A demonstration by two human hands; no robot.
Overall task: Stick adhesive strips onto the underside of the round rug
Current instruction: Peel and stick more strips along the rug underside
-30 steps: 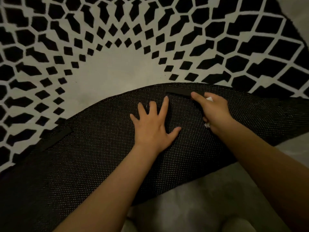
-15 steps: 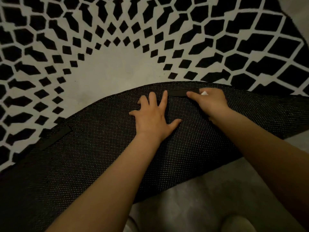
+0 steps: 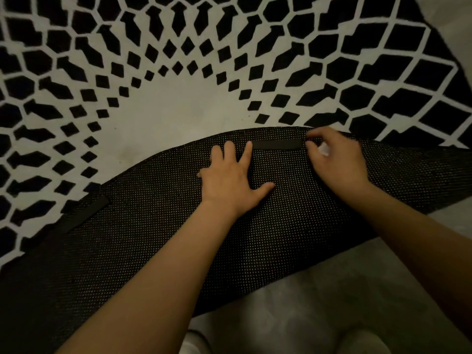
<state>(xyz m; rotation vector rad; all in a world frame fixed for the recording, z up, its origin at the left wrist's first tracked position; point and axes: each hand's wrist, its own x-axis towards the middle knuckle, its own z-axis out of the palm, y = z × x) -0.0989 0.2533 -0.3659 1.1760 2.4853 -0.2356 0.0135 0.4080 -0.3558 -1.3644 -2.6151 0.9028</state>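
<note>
- Right now the rug (image 3: 229,72) lies with its near edge folded over, so the dotted black underside (image 3: 255,238) faces up as a wide band from 8 o'clock to 3 o'clock across the view.
- On that band, just inside the fold's far rim, sits a dark strip (image 3: 277,144); its long axis runs 9-to-3, nearly level, following the rim.
- From the left hand (image 3: 232,175) the strip lies at about 1 o'clock; the index fingertip touches or nearly touches its left end.
- That hand is flat, fingers spread and straight, pressing the underside down and holding nothing.
- From the right hand (image 3: 337,159) the strip lies at 9 to 10 o'clock, and the fingertips meet its right end.
- Its fingers are bent with the tips together at the strip's end; it looks like a pinch on the end or on a liner there, but blur hides which.
- Something small and white (image 3: 323,148) shows under the right hand's fingers, perhaps peeled backing; I cannot tell.
- Judging by this, the right hand is the nearer one for working along the strip, and any smoothing would run along the 3-to-9 axis toward the left hand.
- A second strip (image 3: 85,213) already lies on the underside at 8 o'clock, slanted, well apart from both hands.
</note>
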